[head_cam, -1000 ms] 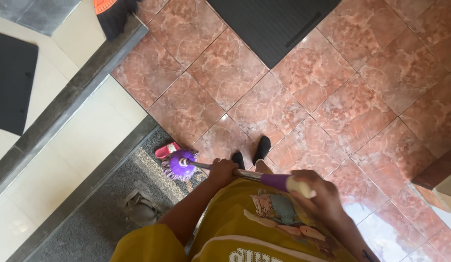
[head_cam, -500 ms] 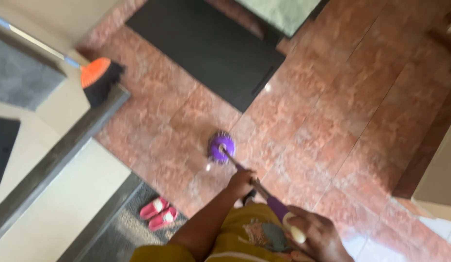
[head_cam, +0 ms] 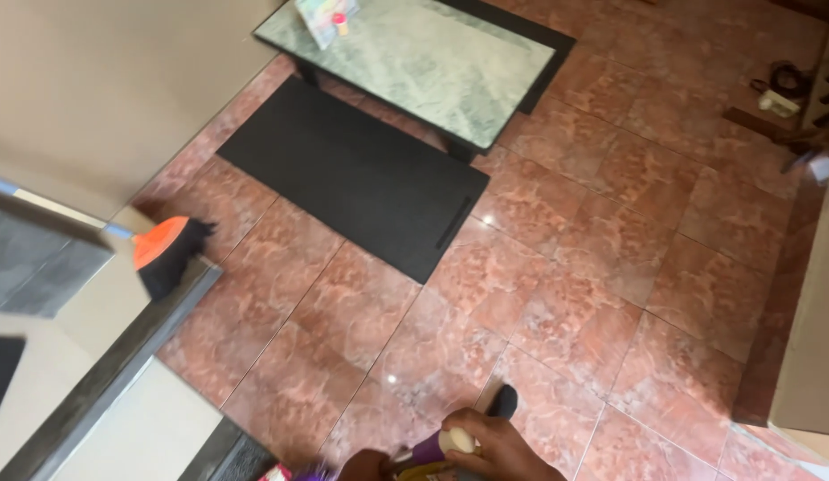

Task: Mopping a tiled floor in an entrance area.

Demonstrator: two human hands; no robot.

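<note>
At the bottom edge, well short of the black rectangular floor mat (head_cam: 356,174), the right hand (head_cam: 494,450) is clamped on the purple, cream-tipped mop handle (head_cam: 441,444), the left hand (head_cam: 365,465) seemingly likewise, with the reddish marbled floor tiles (head_cam: 610,267) apparently mostly unmopped.

Reddish tiled floor (head_cam: 610,267) bears black mat (head_cam: 361,174), perhaps a broom (head_cam: 165,254)
</note>
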